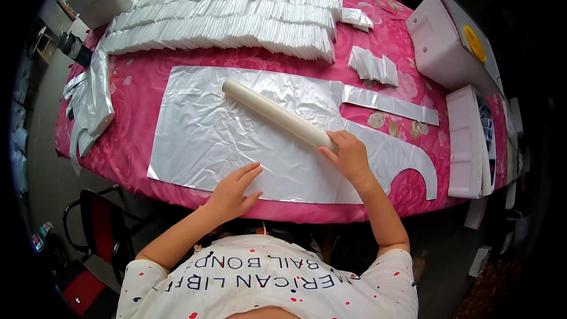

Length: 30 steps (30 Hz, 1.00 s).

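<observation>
Roll (277, 115) of clear plastic lies slanted on the flat plastic sheet (236, 142) on the pink table (136, 94). Right hand (348, 153) curls around its near end. Left hand (233, 192), fingers spread, presses the sheet flat so it won't slide.

head-worn fisheye, close above, facing down onto table (136, 91)

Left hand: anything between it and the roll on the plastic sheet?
Nothing visible. The left hand lies flat on the plastic sheet; only bare sheet separates it from the roll, whose near end the right hand grips.
</observation>
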### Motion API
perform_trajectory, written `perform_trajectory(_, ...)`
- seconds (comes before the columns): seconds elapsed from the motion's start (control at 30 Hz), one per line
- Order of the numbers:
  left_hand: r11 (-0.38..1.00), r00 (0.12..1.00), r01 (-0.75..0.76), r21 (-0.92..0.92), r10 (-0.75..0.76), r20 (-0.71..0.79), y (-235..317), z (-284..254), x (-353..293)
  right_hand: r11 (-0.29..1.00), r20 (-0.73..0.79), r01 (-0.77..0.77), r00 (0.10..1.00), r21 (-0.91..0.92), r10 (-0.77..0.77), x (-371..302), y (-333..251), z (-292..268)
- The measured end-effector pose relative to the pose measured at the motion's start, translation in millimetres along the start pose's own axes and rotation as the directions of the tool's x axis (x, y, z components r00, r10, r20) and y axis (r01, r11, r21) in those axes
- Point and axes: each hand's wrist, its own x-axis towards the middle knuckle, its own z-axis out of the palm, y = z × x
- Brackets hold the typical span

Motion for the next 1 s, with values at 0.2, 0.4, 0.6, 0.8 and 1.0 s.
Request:
perform_trajectory(0.2,0.973,0.991,-0.085,0.214,0.106,-0.086,-1,45,37,0.98,0.064,0.042,0.996,0.195,-0.055,-77,-57,27)
perform_trajectory(0.4,0.929,0.966,-0.248,0.274,0.257,0.004,20,62,67,0.999,-0.066,0.029,0.997,-0.02,-0.03,-80,19,25)
perform_trajectory(0.6,0.879,0.93,-0.359,0.312,0.312,0.192,46,75,86,0.88,-0.408,-0.428,0.855,-0.205,0.32,-114,172,-23)
perform_trajectory(0.8,0.84,0.879,-0.454,0.298,0.366,0.307,53,83,95,0.572,-0.606,-0.775,0.597,-0.269,0.525,-160,230,-54)
perform_trajectory(1.0,0.857,0.882,-0.459,0.234,0.409,0.232,58,82,96,0.762,-0.713,-0.629,0.605,-0.155,0.354,-132,154,-66)
